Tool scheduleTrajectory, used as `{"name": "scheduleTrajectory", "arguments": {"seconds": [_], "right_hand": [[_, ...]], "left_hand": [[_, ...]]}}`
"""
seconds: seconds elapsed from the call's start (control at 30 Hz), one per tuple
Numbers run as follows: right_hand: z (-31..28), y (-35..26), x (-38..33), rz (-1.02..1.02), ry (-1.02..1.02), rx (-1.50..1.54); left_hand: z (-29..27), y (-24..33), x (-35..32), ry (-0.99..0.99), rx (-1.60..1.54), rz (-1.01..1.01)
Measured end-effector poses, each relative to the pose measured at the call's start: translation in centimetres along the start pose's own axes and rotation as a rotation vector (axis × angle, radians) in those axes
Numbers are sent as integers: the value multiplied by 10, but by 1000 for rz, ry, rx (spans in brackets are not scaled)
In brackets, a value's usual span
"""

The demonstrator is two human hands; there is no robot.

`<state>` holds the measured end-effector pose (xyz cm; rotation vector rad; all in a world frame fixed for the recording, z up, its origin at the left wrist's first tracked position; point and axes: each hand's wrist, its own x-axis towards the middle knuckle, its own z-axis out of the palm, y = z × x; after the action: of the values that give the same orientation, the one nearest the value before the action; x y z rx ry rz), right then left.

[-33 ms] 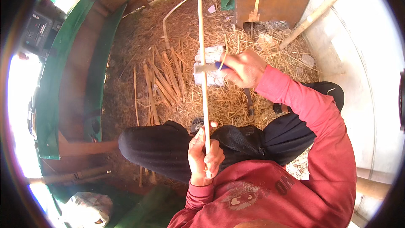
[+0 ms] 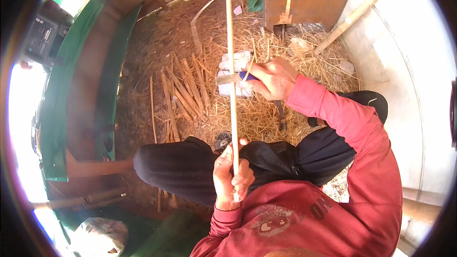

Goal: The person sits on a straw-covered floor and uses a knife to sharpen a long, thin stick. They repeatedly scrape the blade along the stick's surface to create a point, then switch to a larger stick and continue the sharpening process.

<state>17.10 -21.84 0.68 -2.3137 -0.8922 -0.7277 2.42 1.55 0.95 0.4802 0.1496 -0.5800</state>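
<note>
My left hand (image 2: pixel 232 176) is closed around the lower end of a long pale strip (image 2: pixel 232 43) that looks like split bamboo. The strip rises away from my lap and bends sharply to the left near its far end. My right hand (image 2: pixel 276 77) grips a knife (image 2: pixel 226 79) by its blue handle, palm downward. Its short, broad blade lies across the strip about midway along. A thin pale sliver (image 2: pixel 252 62) stands up beside my right fingers.
Split sticks (image 2: pixel 188 88) lie in a heap on the ground left of centre, among shavings (image 2: pixel 252 119). White bundles (image 2: pixel 228 59) lie behind the knife. A wooden box (image 2: pixel 309 0) stands at the far side, and a pole (image 2: pixel 357 16) leans at right. A green-edged bench (image 2: pixel 81 76) is on the left.
The far part of the strip has shifted slightly right. The knife blade sits a little further left across it and shows more sharply. My left hand has barely moved.
</note>
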Motion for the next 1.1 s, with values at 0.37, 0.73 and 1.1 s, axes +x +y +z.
{"name": "scheduleTrajectory", "arguments": {"seconds": [0.37,0.73,1.1], "right_hand": [[-48,114,13,955,153,-342],[144,95,-108,1074,-692,48],[273,85,-303,1760,-409,-207]], "left_hand": [[3,-15,-17,89,434,132],[-5,84,83,92,967,18],[4,130,202,-158,994,246]]}}
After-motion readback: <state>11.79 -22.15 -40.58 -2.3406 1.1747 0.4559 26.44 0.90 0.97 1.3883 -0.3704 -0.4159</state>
